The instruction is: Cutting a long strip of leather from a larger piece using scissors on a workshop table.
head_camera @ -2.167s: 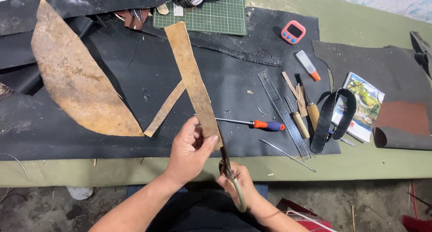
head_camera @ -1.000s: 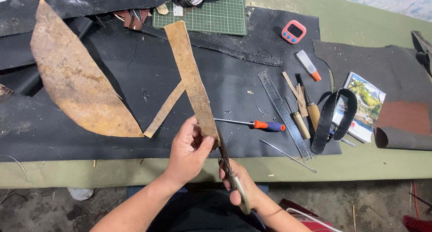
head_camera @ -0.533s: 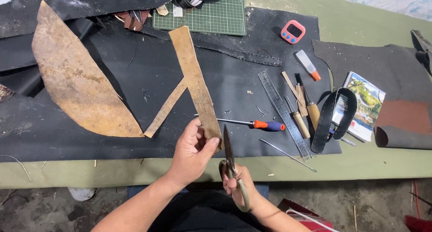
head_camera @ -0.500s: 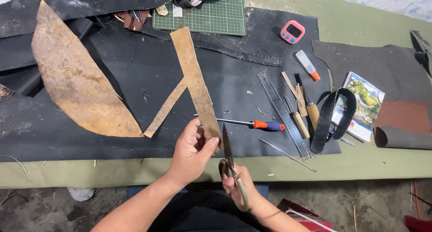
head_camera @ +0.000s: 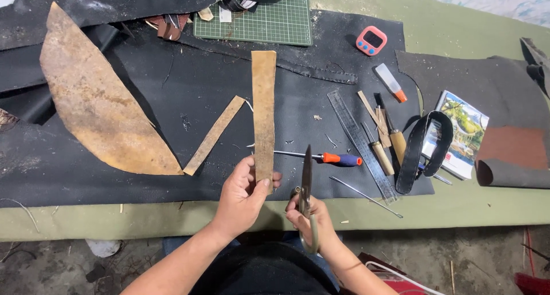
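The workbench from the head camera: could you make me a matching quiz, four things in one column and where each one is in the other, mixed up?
Things:
1. tan leather strip
2. scissors
3. green cutting mat
4. pink timer

Places:
A. far edge of the bench, top middle
B. in the right hand
C. pinched at its near end by the left hand
D. on the black sheet, up and right of the metal ruler

Pairs: 1-C, 2-B, 3-A, 4-D
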